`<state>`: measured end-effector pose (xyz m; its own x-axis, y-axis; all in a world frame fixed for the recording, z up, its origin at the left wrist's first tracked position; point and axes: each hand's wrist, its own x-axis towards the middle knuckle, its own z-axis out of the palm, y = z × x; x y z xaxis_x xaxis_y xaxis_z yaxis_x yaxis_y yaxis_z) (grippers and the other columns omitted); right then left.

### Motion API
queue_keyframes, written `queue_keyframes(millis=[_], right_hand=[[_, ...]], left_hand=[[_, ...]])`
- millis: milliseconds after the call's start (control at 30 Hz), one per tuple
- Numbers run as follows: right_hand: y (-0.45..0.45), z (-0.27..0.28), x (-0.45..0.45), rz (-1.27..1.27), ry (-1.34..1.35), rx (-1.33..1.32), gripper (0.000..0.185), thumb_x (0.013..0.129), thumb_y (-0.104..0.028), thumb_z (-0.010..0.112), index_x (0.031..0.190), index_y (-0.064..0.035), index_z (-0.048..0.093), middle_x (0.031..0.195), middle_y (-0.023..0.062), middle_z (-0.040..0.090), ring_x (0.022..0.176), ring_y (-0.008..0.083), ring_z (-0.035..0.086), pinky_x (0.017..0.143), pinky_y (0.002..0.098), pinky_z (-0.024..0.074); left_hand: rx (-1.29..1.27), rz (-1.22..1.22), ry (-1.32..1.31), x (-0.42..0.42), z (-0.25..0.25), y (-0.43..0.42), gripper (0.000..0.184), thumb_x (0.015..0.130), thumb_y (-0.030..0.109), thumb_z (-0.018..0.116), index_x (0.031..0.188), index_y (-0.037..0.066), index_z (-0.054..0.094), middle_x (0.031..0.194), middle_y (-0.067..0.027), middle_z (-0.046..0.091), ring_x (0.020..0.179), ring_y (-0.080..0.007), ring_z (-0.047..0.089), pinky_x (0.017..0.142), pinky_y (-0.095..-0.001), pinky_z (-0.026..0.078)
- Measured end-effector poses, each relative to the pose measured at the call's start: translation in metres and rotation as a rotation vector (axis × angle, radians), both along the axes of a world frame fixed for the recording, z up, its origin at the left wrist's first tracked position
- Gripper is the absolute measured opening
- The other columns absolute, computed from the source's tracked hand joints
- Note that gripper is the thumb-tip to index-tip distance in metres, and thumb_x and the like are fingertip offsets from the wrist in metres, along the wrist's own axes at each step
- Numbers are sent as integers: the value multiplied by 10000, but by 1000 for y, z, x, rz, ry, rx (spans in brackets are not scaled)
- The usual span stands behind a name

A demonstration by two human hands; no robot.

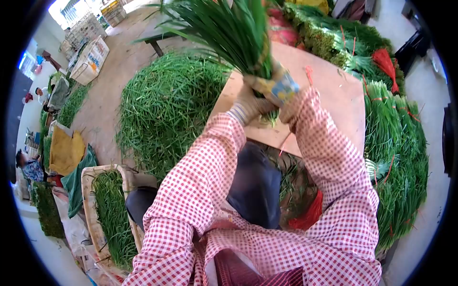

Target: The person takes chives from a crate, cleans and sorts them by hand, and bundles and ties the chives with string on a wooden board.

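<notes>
A thick bunch of long green chives [234,35] is raised over a light wooden board [334,114], its leaves fanning up and to the left. My left hand [250,101], in a pale, soiled glove, is closed around the lower stalks. Just beside and above it, my right hand [279,90], in a glove with a blue and yellow pattern, is also closed on the bunch. Both hands are somewhat blurred. The cut stalk ends [272,118] poke out below the gloves.
A large heap of loose greens [162,105] lies left of the board. Tied chive bundles [396,157] are stacked on the right, with red ties [385,66] on top. A white crate [86,190] of greens stands lower left. Another person [31,164] is at far left.
</notes>
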<state>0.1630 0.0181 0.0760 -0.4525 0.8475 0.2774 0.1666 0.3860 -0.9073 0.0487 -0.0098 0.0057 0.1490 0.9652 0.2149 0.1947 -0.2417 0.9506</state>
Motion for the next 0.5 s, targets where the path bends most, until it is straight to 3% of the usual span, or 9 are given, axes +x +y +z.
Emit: queue_keyframes(millis=[67, 133, 200, 233, 300, 333, 400, 433, 500], right_hand=[[11, 8, -22, 22, -104, -75, 738, 738, -248, 780, 1366, -74, 432, 1183, 123, 604, 1092, 197, 568, 930, 324, 458], [21, 8, -51, 45, -138, -115, 777, 728, -257, 789, 1382, -77, 410, 1200, 136, 593, 1099, 198, 564, 932, 321, 455], [23, 2, -74, 212, -80, 44, 795, 697, -345, 788, 1337, -29, 439, 1181, 189, 598, 1078, 286, 582, 925, 370, 464], [10, 12, -79, 273, -58, 94, 806, 687, -374, 788, 1322, -13, 448, 1175, 206, 600, 1071, 315, 588, 922, 387, 467], [-21, 46, -64, 250, -174, 174, 799, 724, -397, 762, 1335, -8, 424, 1209, 221, 573, 1081, 318, 579, 916, 384, 470], [-31, 56, -57, 237, -235, 218, 796, 743, -409, 749, 1341, -5, 413, 1226, 228, 560, 1086, 320, 575, 913, 383, 472], [-15, 45, -27, 152, -130, 309, 724, 819, -345, 721, 1404, -118, 359, 1210, 157, 554, 1105, 289, 543, 885, 373, 479], [-15, 44, -11, 97, -154, 142, 689, 843, -437, 640, 1324, 8, 428, 1192, 195, 581, 1027, 259, 585, 876, 343, 483], [-22, 24, 22, 124, -238, -164, 628, 855, -466, 629, 1235, 24, 529, 1139, 175, 614, 1047, 234, 581, 892, 351, 480]], left_hand=[[-141, 45, -480, -7, 29, -23, 658, 611, -1, 687, 1235, 35, 482, 1117, -63, 599, 1045, -240, 586, 909, -369, 492], [-106, -50, -725, -19, 31, -31, 586, 663, 24, 690, 1219, 39, 510, 1133, -71, 597, 1073, -240, 574, 926, -366, 486], [-180, -69, -954, -28, 36, -52, 508, 759, 126, 665, 1238, 40, 522, 1160, -103, 598, 1093, -258, 566, 957, -388, 473], [-182, -52, -952, -31, 35, -63, 508, 759, 126, 665, 1238, 40, 522, 1160, -103, 598, 1093, -258, 566, 957, -388, 473], [-264, -87, -1321, -40, 37, -81, 452, 762, 63, 648, 1200, 32, 538, 1139, -106, 610, 1028, -275, 607, 892, -388, 521], [-273, -106, -1367, -49, 26, -86, 445, 771, 59, 644, 1202, 29, 535, 1159, -121, 602, 1024, -289, 608, 893, -413, 525], [-161, -56, -1400, -53, 11, -95, 448, 773, 88, 649, 1201, 22, 536, 1140, -123, 609, 1021, -289, 606, 911, -435, 511], [-57, -15, -1428, -52, 10, -99, 454, 774, 117, 655, 1200, 15, 537, 1122, -124, 617, 1018, -289, 604, 930, -457, 497], [-18, 57, -1408, -51, 10, -109, 435, 763, 97, 663, 1170, 5, 539, 1071, -134, 627, 991, -294, 612, 896, -473, 513]])
